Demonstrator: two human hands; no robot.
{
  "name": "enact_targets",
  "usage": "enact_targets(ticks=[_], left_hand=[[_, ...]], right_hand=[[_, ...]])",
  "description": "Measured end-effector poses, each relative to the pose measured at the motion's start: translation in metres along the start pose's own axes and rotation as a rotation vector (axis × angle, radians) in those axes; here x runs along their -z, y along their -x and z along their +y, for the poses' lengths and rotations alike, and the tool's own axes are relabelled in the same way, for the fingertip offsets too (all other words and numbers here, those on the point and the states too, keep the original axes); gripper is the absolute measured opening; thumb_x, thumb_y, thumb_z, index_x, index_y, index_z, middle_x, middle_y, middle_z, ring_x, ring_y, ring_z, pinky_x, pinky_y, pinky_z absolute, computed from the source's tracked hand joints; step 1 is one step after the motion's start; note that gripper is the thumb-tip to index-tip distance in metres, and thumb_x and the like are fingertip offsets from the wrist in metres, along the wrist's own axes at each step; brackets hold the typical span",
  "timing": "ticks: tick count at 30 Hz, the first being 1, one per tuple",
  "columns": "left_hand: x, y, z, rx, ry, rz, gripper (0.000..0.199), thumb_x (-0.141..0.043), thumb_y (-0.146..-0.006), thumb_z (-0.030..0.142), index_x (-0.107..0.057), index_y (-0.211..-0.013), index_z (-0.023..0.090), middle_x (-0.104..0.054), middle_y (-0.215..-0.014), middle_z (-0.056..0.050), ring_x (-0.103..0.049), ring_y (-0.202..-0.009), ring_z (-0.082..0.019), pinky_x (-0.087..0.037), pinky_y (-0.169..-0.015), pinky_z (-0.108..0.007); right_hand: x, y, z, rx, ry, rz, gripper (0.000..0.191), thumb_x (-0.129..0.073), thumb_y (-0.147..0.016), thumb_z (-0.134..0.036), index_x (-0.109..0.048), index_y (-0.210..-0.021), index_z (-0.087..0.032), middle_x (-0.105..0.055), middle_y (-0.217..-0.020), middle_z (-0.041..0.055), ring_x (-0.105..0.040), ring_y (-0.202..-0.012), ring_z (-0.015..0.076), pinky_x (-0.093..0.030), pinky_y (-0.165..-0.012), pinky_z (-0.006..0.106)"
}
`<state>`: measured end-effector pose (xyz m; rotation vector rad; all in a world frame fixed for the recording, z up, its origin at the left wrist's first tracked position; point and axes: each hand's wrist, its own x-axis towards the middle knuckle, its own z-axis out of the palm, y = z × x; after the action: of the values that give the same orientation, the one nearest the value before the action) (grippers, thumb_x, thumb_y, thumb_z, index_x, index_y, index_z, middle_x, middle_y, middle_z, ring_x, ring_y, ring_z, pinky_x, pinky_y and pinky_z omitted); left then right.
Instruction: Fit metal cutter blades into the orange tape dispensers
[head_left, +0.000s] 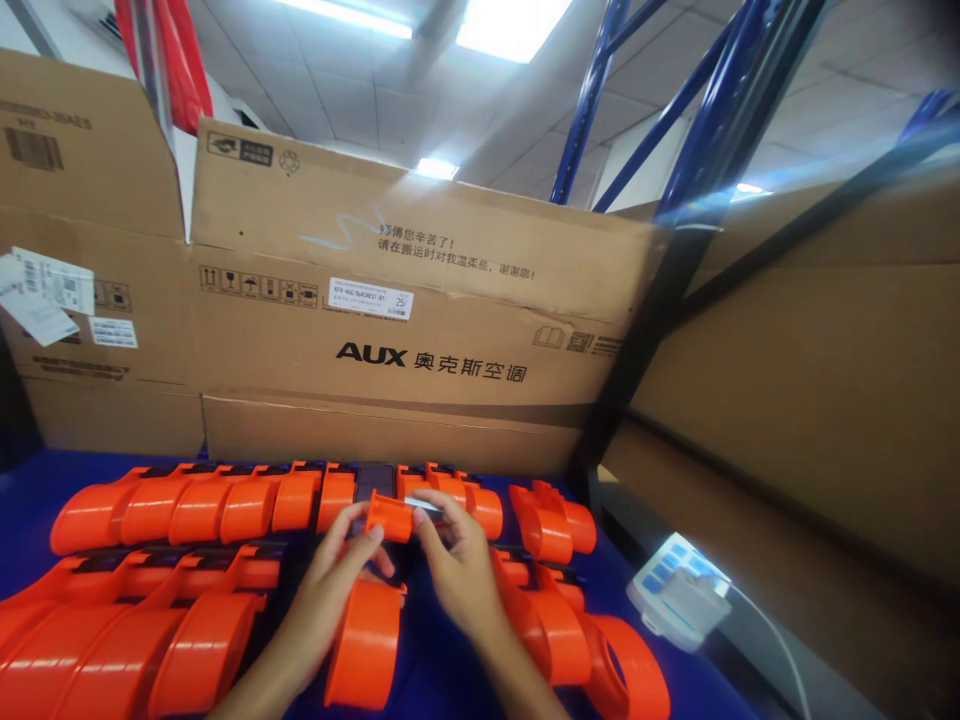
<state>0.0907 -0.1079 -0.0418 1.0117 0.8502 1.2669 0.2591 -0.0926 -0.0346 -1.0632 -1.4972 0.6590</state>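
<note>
My left hand (345, 550) has its fingers closed round a small orange plastic part (390, 518) near the middle of the blue surface. Beside it, my right hand (454, 550) pinches a thin pale metallic piece (424, 508) that touches or nearly touches the part's right end. Just below my left hand lies a larger orange ring-shaped piece (366, 645). Rows of similar orange pieces lie on both sides, such as one at the left (206, 650) and one at the right (630, 665).
A tall cardboard box wall (420, 430) stands behind the blue surface (442, 670). At the right edge sits a white power strip with a plugged-in adapter (682, 600) and a cable. A dark blue metal rack post (652, 300) rises behind on the right.
</note>
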Motion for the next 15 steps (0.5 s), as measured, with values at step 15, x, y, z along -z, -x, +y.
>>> enact_targets(ticks=[15], left_hand=[[0.007, 0.002, -0.013, -0.043, -0.128, -0.022, 0.039, -0.073, -0.087, 0.047, -0.064, -0.119, 0.026, -0.075, -0.074, 0.000, -0.070, -0.078, -0.023, -0.053, -0.080, -0.031]], right_hand=[[0.006, 0.019, -0.029, 0.011, 0.220, -0.339, 0.077, -0.049, -0.103, -0.053, -0.011, -0.166, -0.027, -0.064, -0.137, 0.0131, -0.059, -0.129, 0.0295, -0.043, -0.113, 0.050]])
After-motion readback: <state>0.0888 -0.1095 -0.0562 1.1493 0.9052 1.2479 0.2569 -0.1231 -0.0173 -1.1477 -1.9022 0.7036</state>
